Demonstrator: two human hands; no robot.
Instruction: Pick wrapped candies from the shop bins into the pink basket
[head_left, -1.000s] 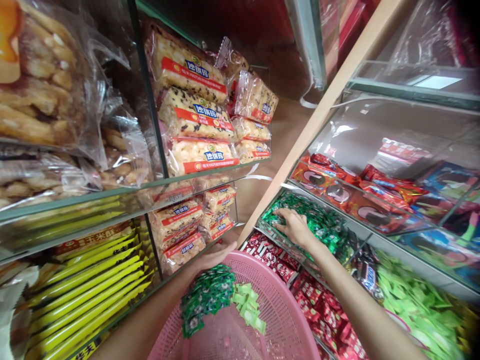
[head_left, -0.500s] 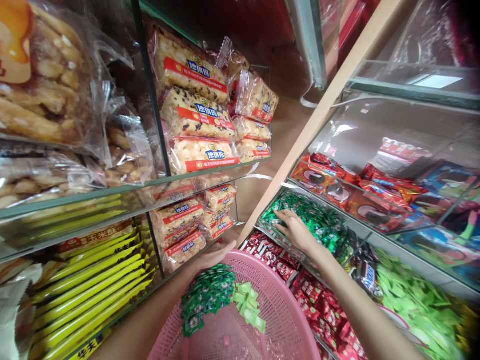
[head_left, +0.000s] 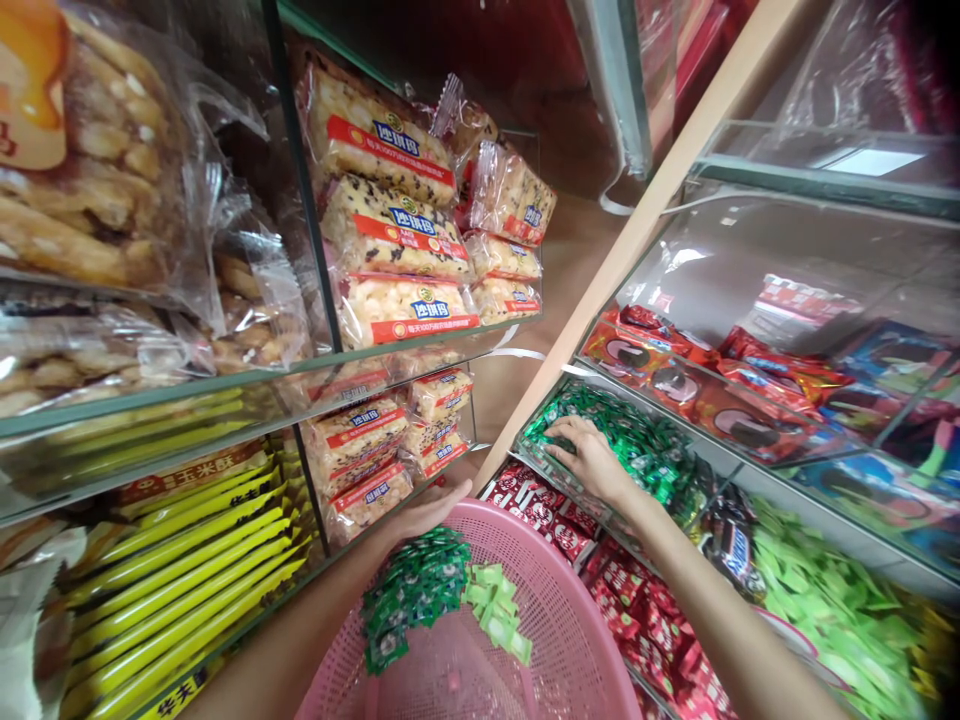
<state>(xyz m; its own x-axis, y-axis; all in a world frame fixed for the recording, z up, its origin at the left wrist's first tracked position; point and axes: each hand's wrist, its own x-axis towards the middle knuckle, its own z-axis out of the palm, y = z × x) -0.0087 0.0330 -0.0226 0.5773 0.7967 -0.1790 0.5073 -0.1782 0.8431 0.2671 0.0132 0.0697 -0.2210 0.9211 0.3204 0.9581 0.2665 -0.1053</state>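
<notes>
My right hand (head_left: 589, 455) reaches into a clear bin of dark green wrapped candies (head_left: 637, 445) on the right shelf, its fingers curled down among the wrappers. My left hand (head_left: 431, 510) lies with straight fingers on the far rim of a pink mesh basket (head_left: 559, 600) held low in front of me. In the basket lie a heap of dark green candies (head_left: 416, 590) and a few light green ones (head_left: 499, 610).
Below the green bin sit red candies (head_left: 547, 515) and light green candies (head_left: 832, 610); above it, red cookie packs (head_left: 705, 395). To the left, glass shelves hold rice-cake packs (head_left: 390, 230), bagged pastries (head_left: 97, 190) and yellow packets (head_left: 187, 550).
My right hand's fingers have curled in on the dark green candies. My left hand and the basket have stayed put.
</notes>
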